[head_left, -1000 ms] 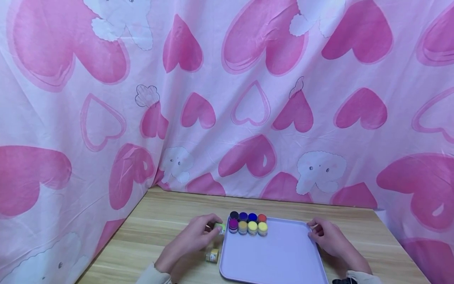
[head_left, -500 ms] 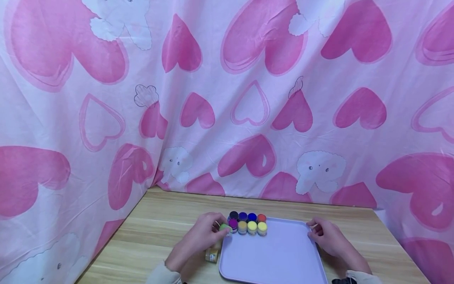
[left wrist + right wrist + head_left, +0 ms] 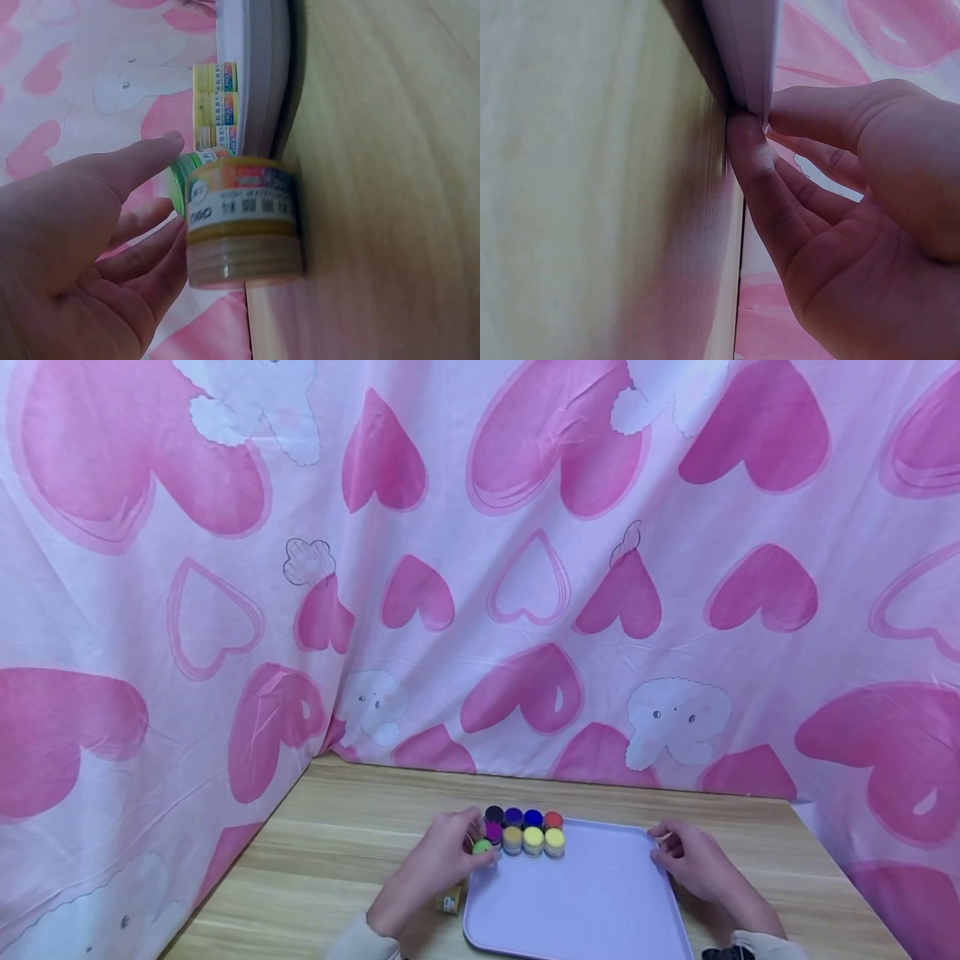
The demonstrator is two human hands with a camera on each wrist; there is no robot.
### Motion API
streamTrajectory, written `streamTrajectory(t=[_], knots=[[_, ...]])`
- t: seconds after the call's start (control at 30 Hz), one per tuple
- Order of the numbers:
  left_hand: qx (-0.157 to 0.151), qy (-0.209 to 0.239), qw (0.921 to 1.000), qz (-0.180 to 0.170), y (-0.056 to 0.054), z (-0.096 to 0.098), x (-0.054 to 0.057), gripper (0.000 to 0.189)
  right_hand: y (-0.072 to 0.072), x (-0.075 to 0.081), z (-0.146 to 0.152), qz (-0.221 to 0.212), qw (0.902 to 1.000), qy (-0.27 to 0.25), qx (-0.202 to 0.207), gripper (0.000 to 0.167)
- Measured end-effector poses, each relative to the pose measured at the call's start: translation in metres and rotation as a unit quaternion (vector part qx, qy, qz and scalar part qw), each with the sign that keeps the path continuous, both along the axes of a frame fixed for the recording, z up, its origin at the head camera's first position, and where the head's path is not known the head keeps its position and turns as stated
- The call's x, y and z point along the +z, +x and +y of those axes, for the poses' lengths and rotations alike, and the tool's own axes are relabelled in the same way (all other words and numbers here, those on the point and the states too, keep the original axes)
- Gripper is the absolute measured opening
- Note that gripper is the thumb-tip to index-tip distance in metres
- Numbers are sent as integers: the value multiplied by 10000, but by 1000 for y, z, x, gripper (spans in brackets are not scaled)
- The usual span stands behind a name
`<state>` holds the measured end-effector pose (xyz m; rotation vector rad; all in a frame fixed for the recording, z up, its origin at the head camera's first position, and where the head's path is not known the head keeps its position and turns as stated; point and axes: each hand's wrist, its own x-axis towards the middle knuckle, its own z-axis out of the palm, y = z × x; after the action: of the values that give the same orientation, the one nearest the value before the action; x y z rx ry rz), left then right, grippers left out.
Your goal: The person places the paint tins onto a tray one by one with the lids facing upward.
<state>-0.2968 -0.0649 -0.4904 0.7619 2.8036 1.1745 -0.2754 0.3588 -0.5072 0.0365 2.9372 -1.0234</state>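
My left hand [image 3: 442, 853] pinches a small green-lidded paint jar [image 3: 482, 846] at the left rim of the pale lilac tray [image 3: 585, 902], beside the purple-lidded jar [image 3: 492, 832]. In the left wrist view, thumb and fingers hold the green jar [image 3: 180, 184] behind a closer ochre paint jar [image 3: 244, 217], which stands on the table outside the tray. At the tray's far right corner, my right hand [image 3: 696, 862] grips the rim. The right wrist view has the thumb and a finger on either side of the tray edge [image 3: 746, 52].
Two rows of paint jars fill the tray's far left corner, among them a black-lidded one [image 3: 494, 815], a red-lidded one [image 3: 553, 820] and a yellow one [image 3: 555, 842]. A pink heart-print curtain [image 3: 510, 610] closes off the wooden table [image 3: 360, 810] behind and at the left.
My left hand has carried the green jar rightward from the table beside the tray to over its left rim, close to the purple-lidded jar. The right hand has kept its place.
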Motion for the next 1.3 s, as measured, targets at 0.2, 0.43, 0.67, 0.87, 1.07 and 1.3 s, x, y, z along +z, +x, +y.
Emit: streamTrajectory(t=[0.2,0.43,0.67,0.87,1.07,1.3], knots=[[42,-27,9999,109,1,5,-5,37,-1,0,0,-29,10000,43,-41,28],[286,-418,9986,144,2,11,-7,32,-2,-1,-1,23,10000,43,-36,28],[-156,-327,9993,-35,8,3,1,26,-2,-2,-1,5,10000,-19,-54,27],[-459,-244,9986,-74,7,-2,5,23,-2,0,0,-101,9999,21,-53,28],[-353,-243,9991,-55,5,0,1,23,-1,1,-1,-114,9999,46,-86,29],[-281,-273,9992,-95,7,0,4,22,0,0,0,-35,10000,25,-59,29]])
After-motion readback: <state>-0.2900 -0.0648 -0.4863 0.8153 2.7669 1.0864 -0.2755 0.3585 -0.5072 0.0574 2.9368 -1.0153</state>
